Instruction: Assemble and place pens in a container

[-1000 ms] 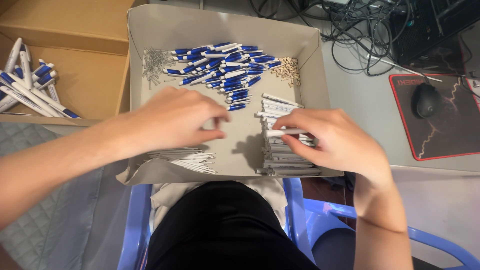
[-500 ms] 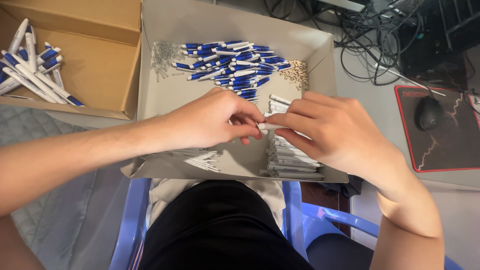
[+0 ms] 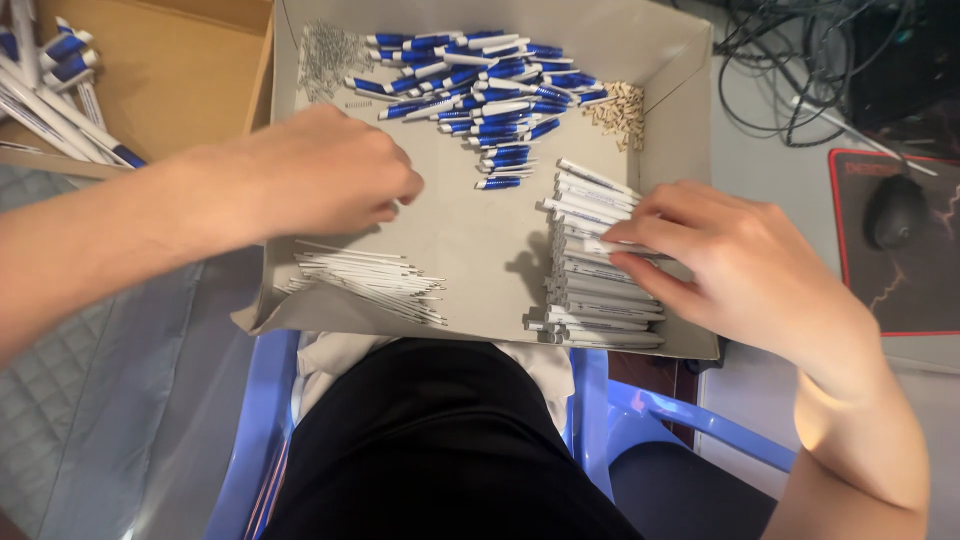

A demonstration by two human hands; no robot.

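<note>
A shallow grey cardboard tray rests on my lap. My left hand hovers over its left half with fingers curled, just above a pile of thin white refills; whether it holds anything is hidden. My right hand lies on a stack of white pen barrels at the tray's right side, its fingertips pinching one barrel on top. Blue and white pen parts are heaped at the far end, with small metal springs to their left and tiny beige pieces to their right.
A brown cardboard box at the upper left holds assembled blue and white pens. To the right are a black mouse on a dark pad and tangled cables. I sit on a blue plastic chair.
Half a second ago both hands met at the tray's middle on a white barrel. They have parted: the left moved left toward the refills, the right went back onto the barrel stack.
</note>
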